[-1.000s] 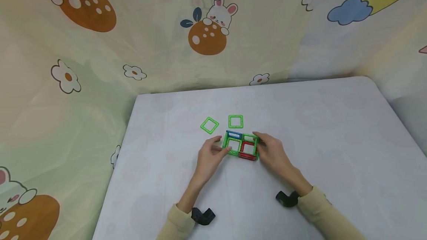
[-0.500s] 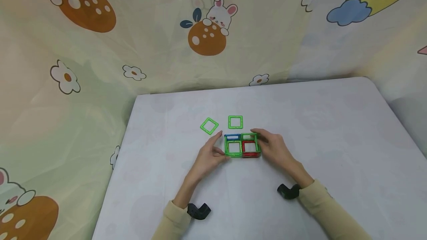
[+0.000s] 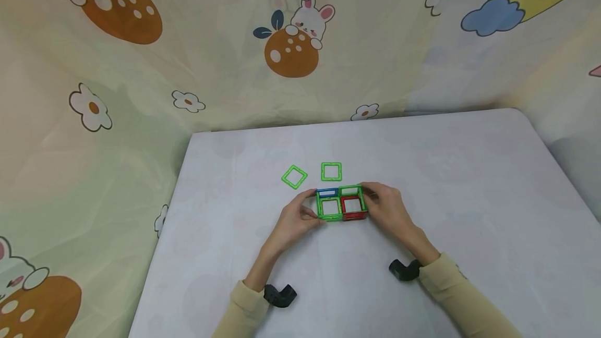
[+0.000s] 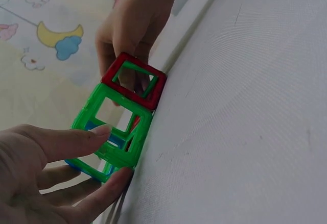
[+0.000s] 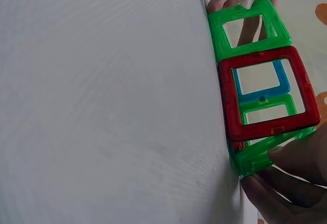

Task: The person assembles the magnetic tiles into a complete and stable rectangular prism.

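Note:
A low box of magnetic tiles (image 3: 354, 216), two square frames wide, stands on the white table. Its outlines are green, red and blue, with open centres. At the left end, my left hand (image 3: 292, 224) holds the box, thumb at the front corner and index finger at the back corner. In the left wrist view that thumb lies over a green tile (image 4: 125, 156). My right hand (image 3: 388, 212) grips the other end. The right wrist view has its thumb against a green end tile (image 5: 253, 162), beside the red front tile (image 5: 231, 101).
Behind the box lie two loose green square tiles: one turned like a diamond (image 3: 288, 171), the other square-on (image 3: 331, 179). A patterned cloth (image 3: 211, 67) hangs behind the table's far edge. Black devices (image 3: 280, 297) sit at both wrists.
The box has turned from a slanted position to nearly straight. My left index finger came off it half a second ago and is back at its rear left corner. The loose tiles stayed put.

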Demonstrator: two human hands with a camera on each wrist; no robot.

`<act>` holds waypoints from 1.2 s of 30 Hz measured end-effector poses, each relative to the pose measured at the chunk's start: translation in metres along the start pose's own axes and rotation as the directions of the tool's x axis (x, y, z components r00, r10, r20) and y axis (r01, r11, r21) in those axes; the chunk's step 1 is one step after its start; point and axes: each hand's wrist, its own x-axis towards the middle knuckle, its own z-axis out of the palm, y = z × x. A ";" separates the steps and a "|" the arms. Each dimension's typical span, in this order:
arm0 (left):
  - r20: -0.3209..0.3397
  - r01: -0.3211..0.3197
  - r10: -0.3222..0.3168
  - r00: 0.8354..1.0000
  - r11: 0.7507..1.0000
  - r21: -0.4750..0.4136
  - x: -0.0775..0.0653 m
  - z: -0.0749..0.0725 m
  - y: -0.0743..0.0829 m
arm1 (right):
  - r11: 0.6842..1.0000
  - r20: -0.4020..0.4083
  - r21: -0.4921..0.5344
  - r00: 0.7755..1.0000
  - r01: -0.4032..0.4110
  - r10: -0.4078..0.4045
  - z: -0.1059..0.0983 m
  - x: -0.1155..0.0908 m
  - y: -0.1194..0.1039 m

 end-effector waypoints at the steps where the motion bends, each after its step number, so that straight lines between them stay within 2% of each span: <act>1: 0.001 0.000 0.000 1.000 1.000 0.001 0.000 0.000 0.000 | 1.000 0.001 0.002 1.000 -0.007 0.007 0.000 0.000 0.000; 25: 0.011 0.001 -0.001 1.000 1.000 -0.016 0.001 -0.001 -0.002 | 0.996 0.016 0.063 0.998 -0.061 0.060 -0.003 -0.002 0.000; 28: 0.009 0.003 -0.003 1.000 1.000 -0.017 0.000 -0.001 -0.003 | 0.996 0.061 0.061 0.996 -0.067 0.063 -0.006 -0.002 0.002; 31: 0.009 0.006 -0.006 1.000 1.000 -0.024 0.000 -0.001 -0.003 | 0.993 0.165 0.087 0.984 -0.078 0.063 -0.012 -0.003 0.005; 33: 0.010 0.007 -0.007 1.000 1.000 -0.028 0.000 -0.001 -0.003 | 0.988 0.259 0.124 0.964 -0.092 0.058 -0.018 -0.004 0.008; 36: 0.009 0.003 -0.003 1.000 1.000 -0.026 0.000 -0.002 -0.003 | 0.973 0.400 0.192 0.916 -0.129 0.042 -0.026 -0.004 0.012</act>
